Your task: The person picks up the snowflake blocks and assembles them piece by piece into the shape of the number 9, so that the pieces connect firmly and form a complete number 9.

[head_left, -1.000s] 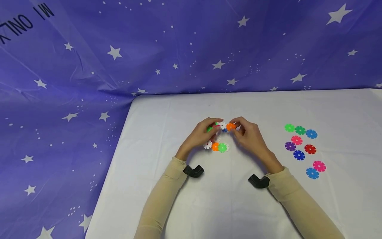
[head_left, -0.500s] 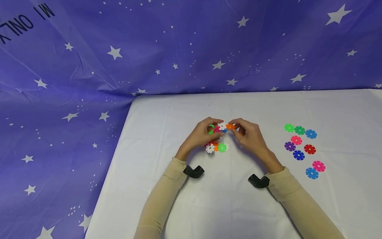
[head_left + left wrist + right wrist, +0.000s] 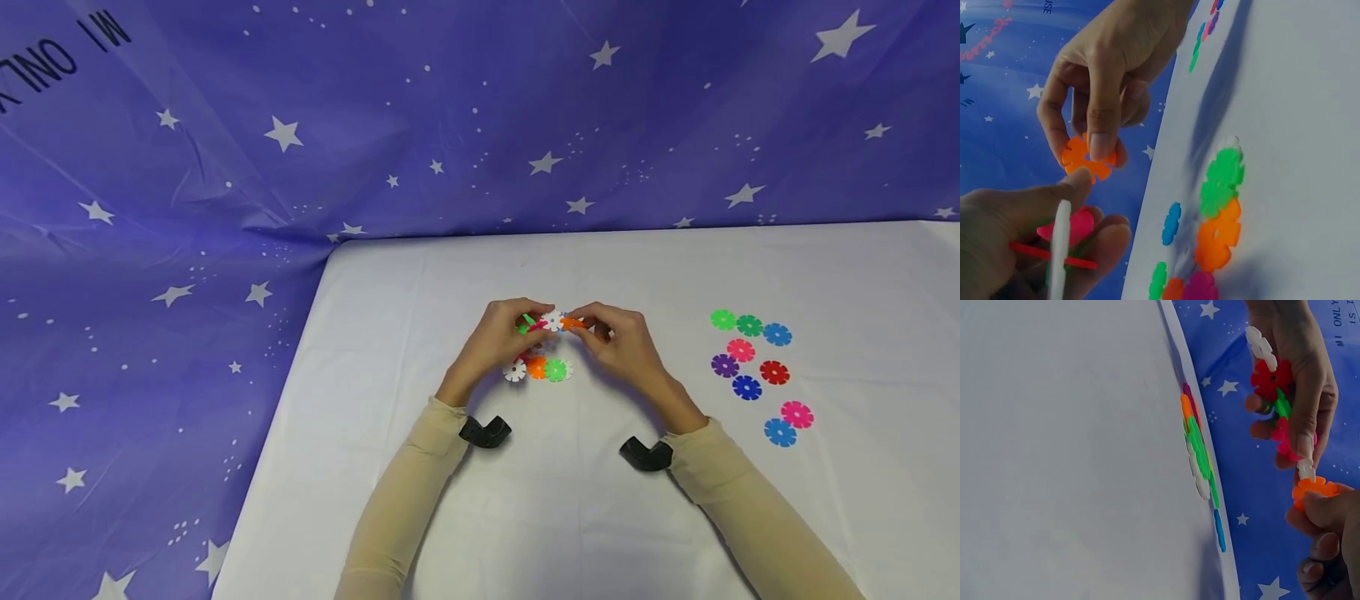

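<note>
My left hand (image 3: 487, 342) holds a chain of notched plastic snowflake discs. In the right wrist view the chain runs from a white disc (image 3: 1260, 347) through a red disc (image 3: 1271, 381), a green disc (image 3: 1282, 405) and a pink disc (image 3: 1285, 437) to another white disc (image 3: 1307, 469). My right hand (image 3: 626, 337) pinches an orange disc (image 3: 1315, 486) between thumb and fingers, against that last white disc; whether their slots interlock I cannot tell. Below the hands on the table lie a loose green disc (image 3: 1221, 181), an orange one (image 3: 1219, 240) and a blue one (image 3: 1171, 224).
To the right, several loose discs lie on the white table (image 3: 862, 333), among them a red disc (image 3: 774, 372) and a purple disc (image 3: 724, 366). Behind the far table edge hangs a purple star-patterned cloth (image 3: 450, 108). Black fittings (image 3: 486, 432) sit at both wrists.
The orange disc has turned from face-on to nearly edge-on beside the white disc. The hands have shifted slightly, and the white disc at the chain's lower end has swung about.
</note>
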Tool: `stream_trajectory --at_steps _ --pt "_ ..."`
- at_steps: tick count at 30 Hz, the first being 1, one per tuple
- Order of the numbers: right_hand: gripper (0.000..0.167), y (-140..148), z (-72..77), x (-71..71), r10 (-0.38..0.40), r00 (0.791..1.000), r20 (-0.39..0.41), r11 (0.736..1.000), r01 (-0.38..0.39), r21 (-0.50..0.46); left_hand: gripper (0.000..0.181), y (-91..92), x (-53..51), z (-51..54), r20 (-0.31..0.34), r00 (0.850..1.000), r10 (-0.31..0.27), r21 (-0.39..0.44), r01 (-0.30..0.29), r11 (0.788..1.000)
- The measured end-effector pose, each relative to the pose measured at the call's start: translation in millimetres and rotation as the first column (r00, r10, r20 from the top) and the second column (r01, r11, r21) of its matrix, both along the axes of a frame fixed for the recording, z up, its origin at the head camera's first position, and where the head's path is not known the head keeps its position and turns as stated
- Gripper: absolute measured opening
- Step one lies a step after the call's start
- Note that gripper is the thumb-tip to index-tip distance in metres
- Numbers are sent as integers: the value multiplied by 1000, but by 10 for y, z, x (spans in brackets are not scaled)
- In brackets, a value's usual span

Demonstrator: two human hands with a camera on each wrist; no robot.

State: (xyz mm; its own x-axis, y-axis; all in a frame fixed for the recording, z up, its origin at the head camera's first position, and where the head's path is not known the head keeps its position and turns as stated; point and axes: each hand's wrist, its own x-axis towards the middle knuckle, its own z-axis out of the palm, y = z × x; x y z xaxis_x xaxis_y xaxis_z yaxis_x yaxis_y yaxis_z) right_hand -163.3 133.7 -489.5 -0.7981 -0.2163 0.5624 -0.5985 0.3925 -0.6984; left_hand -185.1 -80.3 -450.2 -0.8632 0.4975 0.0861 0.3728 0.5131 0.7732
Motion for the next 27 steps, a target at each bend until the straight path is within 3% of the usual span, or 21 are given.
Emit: stream_trajectory --at_steps 7,12,16,19,22,25,27 --pt "19 -40 -9 12 2 1000 -4 999 -2 -54 36 14 13 7 -61 998 -12 -11 11 1000" --pt "18 -46 -19 15 21 999 35 1000 -21 -21 35 24 17 13 -22 1000 -9 -40 8 999" --pt "29 -28 1 15 1 987 159 996 -14 84 36 2 -13 -7 38 999 11 -100 -7 995" --pt "36 -1 9 12 -3 959 282 984 -47 170 39 -50 -58 -49 63 998 17 -129 -9 992" --pt "33 15 15 21 72 926 370 955 -171 243 41 -116 -95 -86 77 997 17 -119 -7 993" --pt "33 -5 4 54 139 903 407 893 -292 342 40 -159 -118 -105 96 995 11 -112 0 994" --pt "35 -34 -10 76 147 900 411 856 -324 403 38 -172 -124 -110 103 995 7 -118 5 993"
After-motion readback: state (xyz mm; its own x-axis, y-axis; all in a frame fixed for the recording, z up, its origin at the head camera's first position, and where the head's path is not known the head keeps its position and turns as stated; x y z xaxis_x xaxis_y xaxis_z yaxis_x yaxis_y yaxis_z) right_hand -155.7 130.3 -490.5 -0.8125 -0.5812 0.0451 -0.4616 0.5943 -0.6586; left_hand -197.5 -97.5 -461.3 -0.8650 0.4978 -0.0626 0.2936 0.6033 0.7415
